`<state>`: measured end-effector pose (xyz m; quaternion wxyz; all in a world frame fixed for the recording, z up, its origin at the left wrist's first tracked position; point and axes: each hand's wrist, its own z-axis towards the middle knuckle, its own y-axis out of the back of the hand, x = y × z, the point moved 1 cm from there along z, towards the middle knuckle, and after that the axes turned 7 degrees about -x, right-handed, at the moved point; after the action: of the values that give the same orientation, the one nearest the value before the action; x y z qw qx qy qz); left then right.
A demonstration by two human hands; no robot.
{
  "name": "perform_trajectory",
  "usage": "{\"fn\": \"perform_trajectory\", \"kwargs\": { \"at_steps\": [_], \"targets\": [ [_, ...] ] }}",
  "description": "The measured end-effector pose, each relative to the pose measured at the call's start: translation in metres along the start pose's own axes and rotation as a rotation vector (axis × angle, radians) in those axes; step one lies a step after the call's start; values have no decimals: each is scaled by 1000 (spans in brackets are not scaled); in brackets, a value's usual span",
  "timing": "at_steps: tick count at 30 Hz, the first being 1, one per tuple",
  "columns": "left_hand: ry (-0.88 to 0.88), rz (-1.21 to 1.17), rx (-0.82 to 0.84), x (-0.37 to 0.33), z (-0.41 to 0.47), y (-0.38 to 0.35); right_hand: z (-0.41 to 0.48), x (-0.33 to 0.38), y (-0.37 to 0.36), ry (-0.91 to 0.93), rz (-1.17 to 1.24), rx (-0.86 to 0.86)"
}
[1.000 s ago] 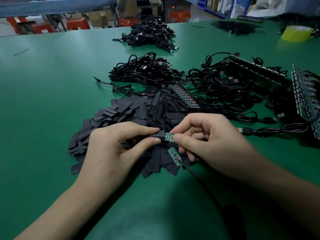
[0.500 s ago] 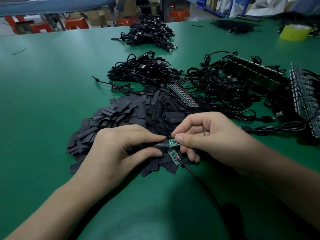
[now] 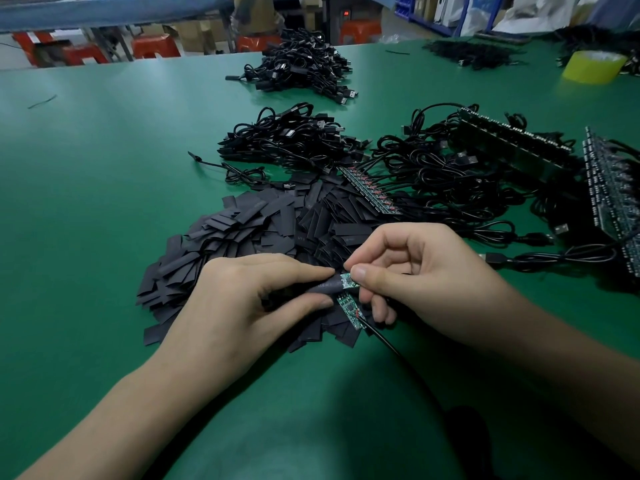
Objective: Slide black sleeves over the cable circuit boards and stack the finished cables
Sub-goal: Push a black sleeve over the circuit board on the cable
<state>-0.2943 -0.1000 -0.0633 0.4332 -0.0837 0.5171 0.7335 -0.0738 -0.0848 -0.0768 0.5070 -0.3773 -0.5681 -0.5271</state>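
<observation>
Step in hand: sleeving. The left hand (image 3: 249, 306) pinches a flat black sleeve (image 3: 323, 288) between curled thumb and forefinger, over the near edge of the pile of loose black sleeves (image 3: 249, 230). The right hand (image 3: 429, 282) pinches a small green circuit board (image 3: 347, 282); its leading end sits in the sleeve mouth, the rest exposed. A second green board (image 3: 351, 309) lies just below. Next move, likely: push the board fully home, square to the sleeve, then lay the cable on the stack of coiled black cables (image 3: 287, 140)
</observation>
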Motion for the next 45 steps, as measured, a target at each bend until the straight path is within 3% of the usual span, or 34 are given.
{"fn": "perform_trajectory", "kwargs": {
  "at_steps": [15, 21, 29, 36, 45],
  "targets": [
    [-68, 41, -87, 5, 3, -7, -2, 0, 0, 71, -70, 32],
    [-103, 47, -108, 4, 3, -7, -1, 1, -1, -4, 27, 26],
    [-108, 21, -109, 3, 3, -10, -3, 0, -5, 38, 54, 18],
    [-23, -40, -206, 9, 3, -6, -6, 12, 5, 414, -423, -136],
    [-66, -55, -224, 5, 2, -8, -7, 13, 3, 527, -453, -194]
  ]
}}
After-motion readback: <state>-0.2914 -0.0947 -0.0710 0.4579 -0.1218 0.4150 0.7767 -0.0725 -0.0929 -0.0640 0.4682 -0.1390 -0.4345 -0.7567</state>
